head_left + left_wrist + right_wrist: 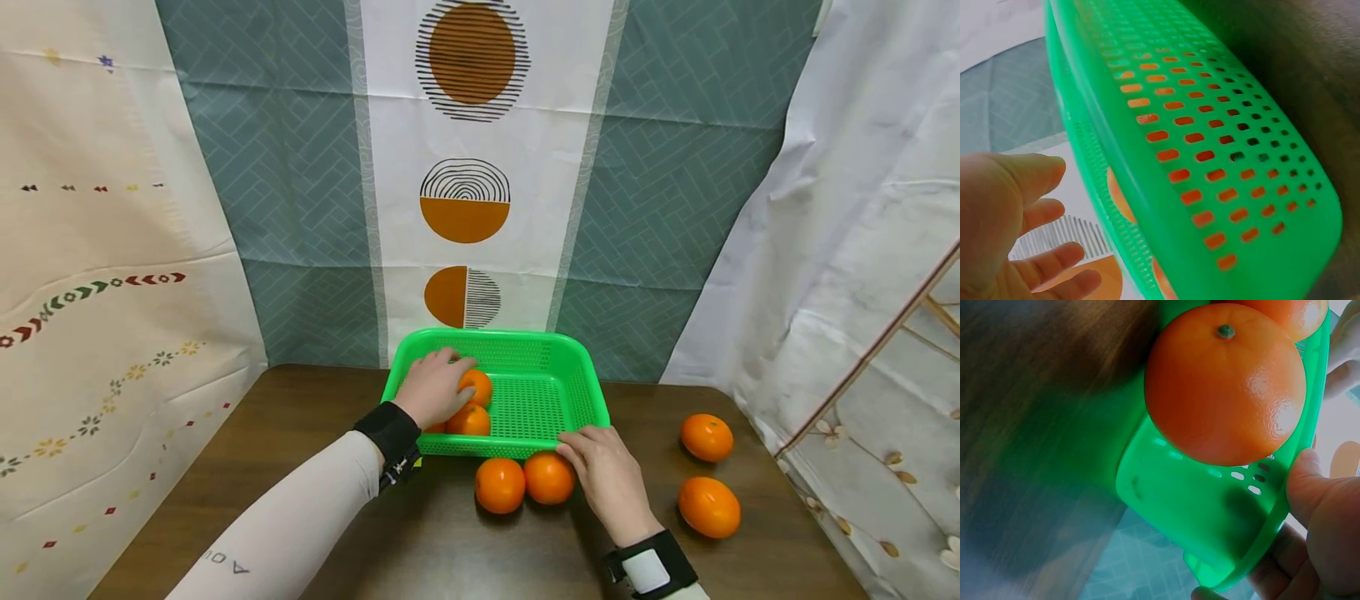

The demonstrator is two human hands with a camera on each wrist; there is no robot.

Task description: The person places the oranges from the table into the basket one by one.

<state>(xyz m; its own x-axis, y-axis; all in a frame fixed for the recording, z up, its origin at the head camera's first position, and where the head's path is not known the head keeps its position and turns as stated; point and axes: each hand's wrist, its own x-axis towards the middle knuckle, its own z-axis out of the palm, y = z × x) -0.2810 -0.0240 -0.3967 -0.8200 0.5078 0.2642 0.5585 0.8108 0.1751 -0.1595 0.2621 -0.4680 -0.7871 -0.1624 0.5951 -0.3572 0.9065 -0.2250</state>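
A green perforated plastic basket (495, 336) stands on the table, with several oranges (469, 421) gathered at its left end. Over those oranges is my left hand (431, 392), reaching across the front left rim. Its fingers (1054, 257) look spread and loosely bent in the left wrist view, with nothing between them. My right hand (609, 477) holds the rim at the front right corner, thumb on one side and fingers on the other, as the right wrist view shows. Two more oranges, one left (500, 486) and one right (549, 477), sit side by side just before the basket's front wall.
Two other oranges, a farther one (707, 437) and a nearer one (708, 507), lie on the right of the dark wooden table (315, 400). A patterned cloth (315, 208) hangs behind the basket. Light curtains (112, 292) flank the table on both sides.
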